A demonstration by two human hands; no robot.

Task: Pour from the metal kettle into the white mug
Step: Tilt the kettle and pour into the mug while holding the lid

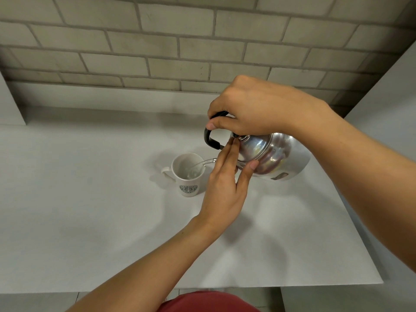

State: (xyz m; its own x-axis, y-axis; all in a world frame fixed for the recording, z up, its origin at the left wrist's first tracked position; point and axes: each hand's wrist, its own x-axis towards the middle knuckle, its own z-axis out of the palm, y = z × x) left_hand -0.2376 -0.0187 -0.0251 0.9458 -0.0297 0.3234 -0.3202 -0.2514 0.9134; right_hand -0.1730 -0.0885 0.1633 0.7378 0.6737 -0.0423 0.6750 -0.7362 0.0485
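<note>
The metal kettle [276, 155] hangs tilted to the left above the table, its spout hidden behind my left hand. My right hand [254, 106] is shut on its black handle. My left hand [227, 176] rests flat with its fingertips pressed on the kettle's lid and its thumb against the body. A thin clear stream of water [203, 163] arcs from the spout into the white mug [188, 174]. The mug stands upright on the table just left of the kettle, its handle pointing left and a green logo facing me, with a little water in it.
The white table [90, 210] runs to a brick wall [157, 52] at the back. Its right edge [351, 221] and front edge lie close to my arms. A white panel [11, 104] stands at the far left.
</note>
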